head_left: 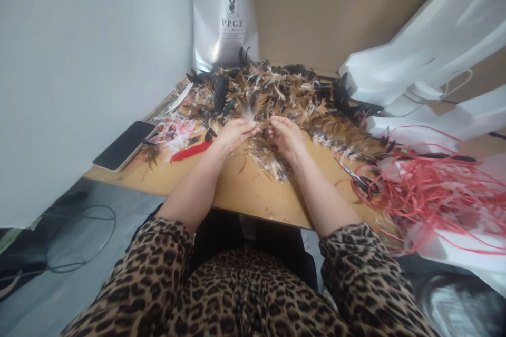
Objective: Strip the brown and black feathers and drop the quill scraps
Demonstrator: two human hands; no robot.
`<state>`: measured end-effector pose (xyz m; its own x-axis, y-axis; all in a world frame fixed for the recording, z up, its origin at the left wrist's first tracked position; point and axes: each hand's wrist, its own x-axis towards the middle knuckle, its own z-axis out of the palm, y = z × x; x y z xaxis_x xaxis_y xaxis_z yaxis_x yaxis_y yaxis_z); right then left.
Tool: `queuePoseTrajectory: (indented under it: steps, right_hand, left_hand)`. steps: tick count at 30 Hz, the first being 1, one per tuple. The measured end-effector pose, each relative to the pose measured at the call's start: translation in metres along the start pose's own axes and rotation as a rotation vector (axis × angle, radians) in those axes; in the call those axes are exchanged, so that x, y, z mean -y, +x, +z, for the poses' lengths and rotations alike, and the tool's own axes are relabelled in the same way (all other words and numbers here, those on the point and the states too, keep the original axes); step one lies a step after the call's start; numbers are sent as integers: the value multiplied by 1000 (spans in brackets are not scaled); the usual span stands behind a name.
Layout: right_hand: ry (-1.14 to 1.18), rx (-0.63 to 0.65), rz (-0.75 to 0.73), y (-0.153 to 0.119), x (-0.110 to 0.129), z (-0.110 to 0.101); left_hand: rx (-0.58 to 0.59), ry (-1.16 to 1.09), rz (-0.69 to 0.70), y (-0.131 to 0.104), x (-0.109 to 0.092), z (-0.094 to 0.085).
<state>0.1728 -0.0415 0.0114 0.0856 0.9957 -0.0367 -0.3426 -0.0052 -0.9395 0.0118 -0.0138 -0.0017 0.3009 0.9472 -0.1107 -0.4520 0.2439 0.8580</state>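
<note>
A light touch suits the small feathers (263, 124): the left hand (237, 134), fingertips closed in a pinch, steadies one end, while the right hand (288, 138), thumb and finger nearly together, seems to pinch the other; an even, gentle pull should spare the barbs. Both forearms cross the near edge of the table (269, 205) and angle inward, fingers curled, just before the feather pile (284, 84) along the far edge
</note>
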Motion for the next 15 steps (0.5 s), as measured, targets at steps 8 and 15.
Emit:
queuePoseTrajectory:
  steps: [8,15]
  right_hand:
    - [58,34,17,-14,-13,23]
    - [-24,-60,-90,-8,-19,18]
  left_hand:
    - [-66,-171,-13,-1,-3,8]
    - [-9,-89,-42,-3,3,9]
